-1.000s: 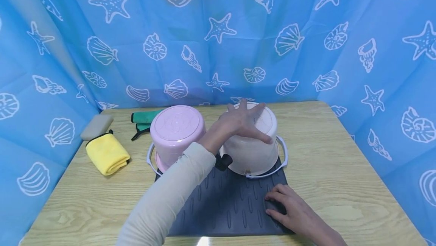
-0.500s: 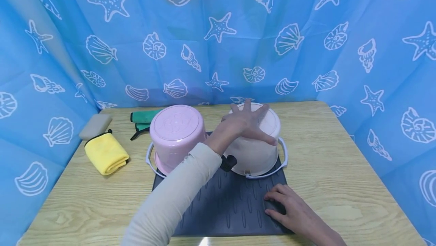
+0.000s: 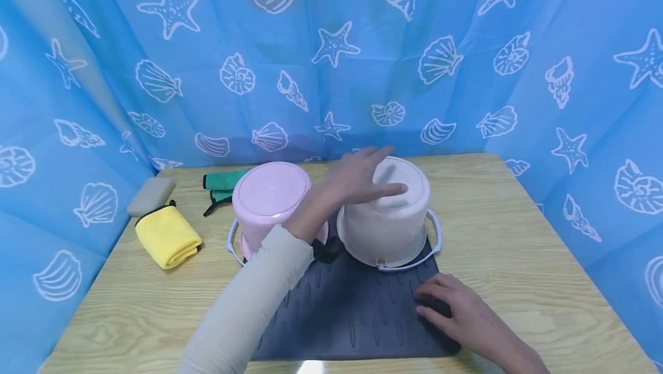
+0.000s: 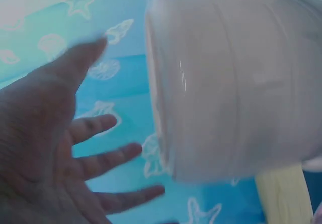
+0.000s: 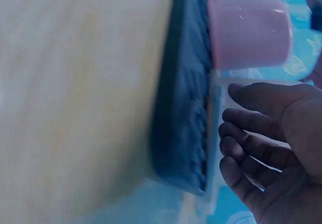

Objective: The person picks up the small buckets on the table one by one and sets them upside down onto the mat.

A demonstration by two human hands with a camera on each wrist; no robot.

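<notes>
A white bucket (image 3: 388, 221) stands upside down on a dark ribbed mat (image 3: 331, 328). My left hand (image 3: 357, 177), its fingers spread, is beside the bucket's raised base; a gap between hand and bucket (image 4: 226, 88) shows in the left wrist view. Left of it, partly behind my left forearm, is an upturned pink bucket (image 3: 271, 198). My right hand (image 3: 461, 310) hovers at the mat's right front edge, fingers loosely bent with nothing in them. In the right wrist view this hand (image 5: 271, 138) is apart from the mat (image 5: 183, 108).
A folded yellow cloth (image 3: 168, 237), a grey sponge-like block (image 3: 150, 197) and a green cloth (image 3: 225, 180) lie on the wooden table (image 3: 518, 236), left of and behind the buckets. A blue shell-print curtain (image 3: 331, 86) encloses the back and sides.
My left hand has lifted off the white bucket's base and moved to the left. My right hand has shifted slightly right. The buckets look unmoved on the mat.
</notes>
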